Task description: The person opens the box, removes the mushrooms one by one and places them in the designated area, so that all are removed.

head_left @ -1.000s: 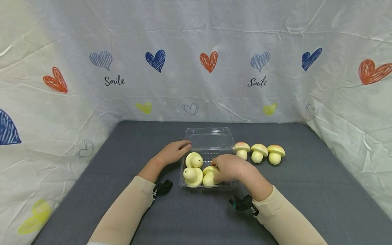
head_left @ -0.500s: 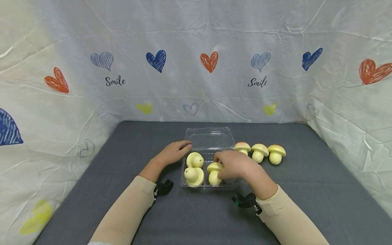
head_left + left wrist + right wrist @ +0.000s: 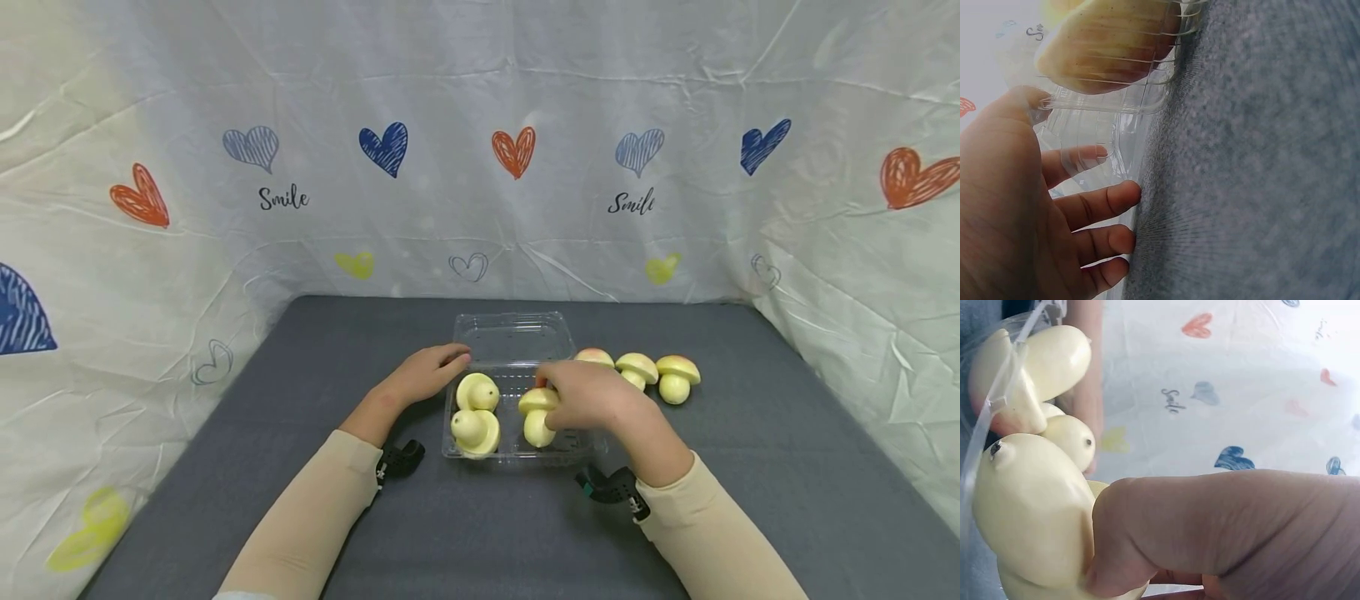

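Right hand (image 3: 592,398) pinching yellow mushroom (image 3: 537,427) above right half of clear container (image 3: 506,457); contact with base unclear; two mushrooms (image 3: 475,432) lying in left half; left hand (image 3: 423,373) resting, fingers relaxed, at container's left side, clasping nothing; three mushrooms (image 3: 637,365) sitting outside, to right; smooth mushroom possibly slipping if thumb is shifting; light container possibly sliding if mushroom is pushing wall.
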